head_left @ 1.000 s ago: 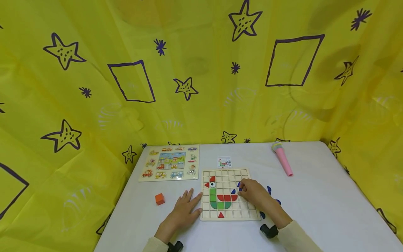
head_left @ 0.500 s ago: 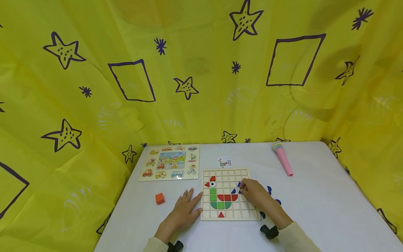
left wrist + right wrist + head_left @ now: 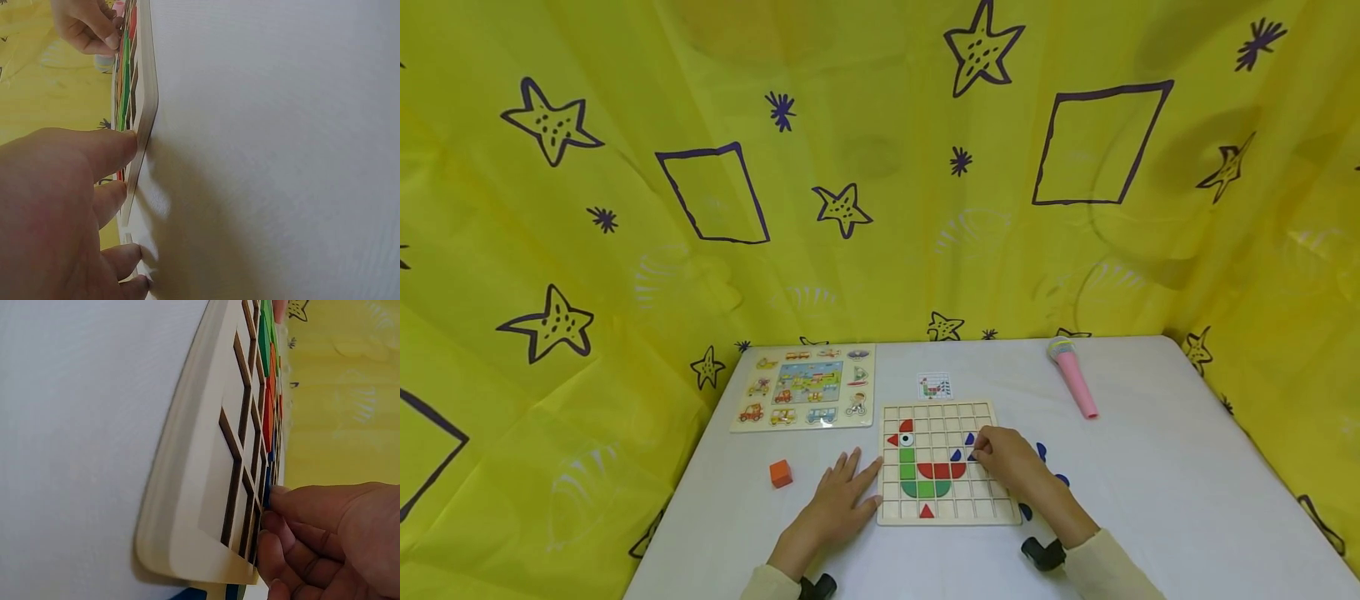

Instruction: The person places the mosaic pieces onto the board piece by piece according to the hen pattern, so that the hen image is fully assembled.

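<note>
A wooden grid board (image 3: 947, 508) lies on the table, with red, green and blue shapes set in it like a bird. My left hand (image 3: 838, 504) rests flat at the board's left edge, fingers spread; in the left wrist view its thumb touches the rim. Over the right part of the grid, my right hand (image 3: 1007, 457) pinches a small blue piece (image 3: 267, 490) with thumb and fingertips, low in a cell. A blue triangle (image 3: 970, 438) sits just above those fingertips, and another blue piece (image 3: 956, 456) lies to their left. The pinched piece is mostly hidden.
Several loose blue pieces (image 3: 1041, 452) lie right of the board, partly behind the right forearm. A picture card (image 3: 935, 386) is beyond the board. Around stand a vehicle puzzle (image 3: 805, 423), an orange cube (image 3: 781, 473) and a pink toy microphone (image 3: 1077, 385). Yellow curtain surrounds the table.
My right hand's fingertips have shifted slightly right, showing more of the blue triangle above and the blue piece beneath them. The left hand has stayed in place.
</note>
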Demonstrator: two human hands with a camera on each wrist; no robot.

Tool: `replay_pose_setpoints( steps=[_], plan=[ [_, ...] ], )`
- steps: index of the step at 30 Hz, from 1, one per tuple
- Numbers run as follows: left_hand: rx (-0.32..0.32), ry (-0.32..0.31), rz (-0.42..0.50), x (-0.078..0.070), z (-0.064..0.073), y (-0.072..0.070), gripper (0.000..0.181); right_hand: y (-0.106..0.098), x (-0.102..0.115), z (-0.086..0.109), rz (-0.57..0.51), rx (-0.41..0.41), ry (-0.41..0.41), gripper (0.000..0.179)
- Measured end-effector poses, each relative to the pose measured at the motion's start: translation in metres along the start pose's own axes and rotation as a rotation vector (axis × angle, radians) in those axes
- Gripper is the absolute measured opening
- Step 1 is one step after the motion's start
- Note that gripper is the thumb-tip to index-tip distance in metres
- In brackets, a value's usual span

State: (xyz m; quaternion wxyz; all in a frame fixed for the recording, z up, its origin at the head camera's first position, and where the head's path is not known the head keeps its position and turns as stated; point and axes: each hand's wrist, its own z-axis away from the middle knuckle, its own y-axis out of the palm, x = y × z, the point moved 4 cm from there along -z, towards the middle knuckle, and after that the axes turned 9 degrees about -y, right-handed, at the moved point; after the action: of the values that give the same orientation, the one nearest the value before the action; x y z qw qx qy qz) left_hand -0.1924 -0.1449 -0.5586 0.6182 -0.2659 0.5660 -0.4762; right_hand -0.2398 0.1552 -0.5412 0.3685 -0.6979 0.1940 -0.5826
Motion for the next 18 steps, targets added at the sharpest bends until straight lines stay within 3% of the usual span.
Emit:
replay_pose_setpoints(
  steps=[11, 18],
  plan=[
    [-0.007, 0.005, -0.008, -0.001, 0.0, 0.0, 0.062, -0.003, 0.001, -0.001, -0.003, -0.022, 0.009, 0.008],
    [0.005, 0.007, -0.018, 0.0, -0.001, 0.0, 0.062, -0.02, -0.007, -0.002, -0.014, -0.014, 0.017, 0.005]
  ],
)
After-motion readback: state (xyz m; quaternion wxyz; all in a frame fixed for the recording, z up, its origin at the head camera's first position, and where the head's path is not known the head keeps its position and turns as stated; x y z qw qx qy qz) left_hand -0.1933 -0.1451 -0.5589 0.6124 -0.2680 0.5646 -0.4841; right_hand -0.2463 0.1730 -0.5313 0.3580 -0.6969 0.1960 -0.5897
